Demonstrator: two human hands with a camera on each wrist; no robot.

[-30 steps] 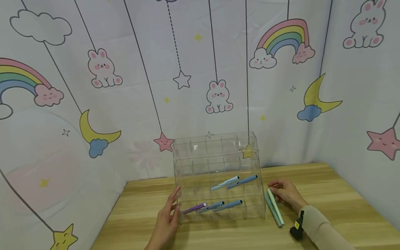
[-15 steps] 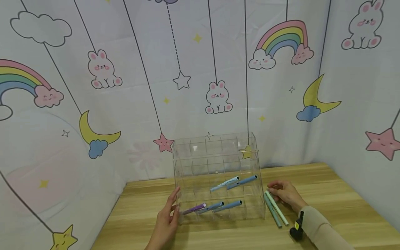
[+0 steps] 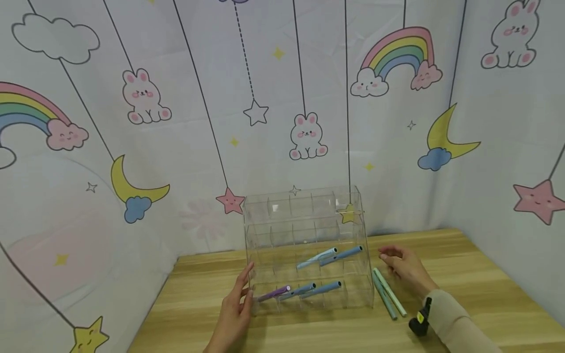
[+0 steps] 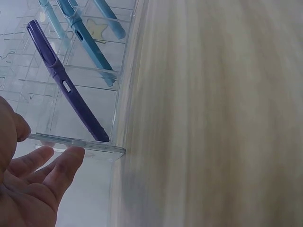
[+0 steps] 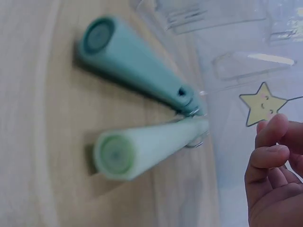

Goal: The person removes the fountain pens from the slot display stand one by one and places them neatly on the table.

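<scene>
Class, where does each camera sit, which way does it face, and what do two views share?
Head: worn there, facing forward and down at the rack; left hand and right hand show.
Left wrist: worn there, facing the rack and purple pen; left hand shows.
Right wrist: worn there, facing teal pen and mint pen; right hand shows.
Head and left wrist share the purple pen.

Left wrist view: left hand (image 4: pixel 33 189) cropped at left; beyond its fingers, blue pen (image 4: pixel 111 21) runs off the top. Right wrist: right hand (image 5: pixel 277 184) cropped too; pale green pen (image 5: pixel 147 149) near its fingers blurs.
</scene>
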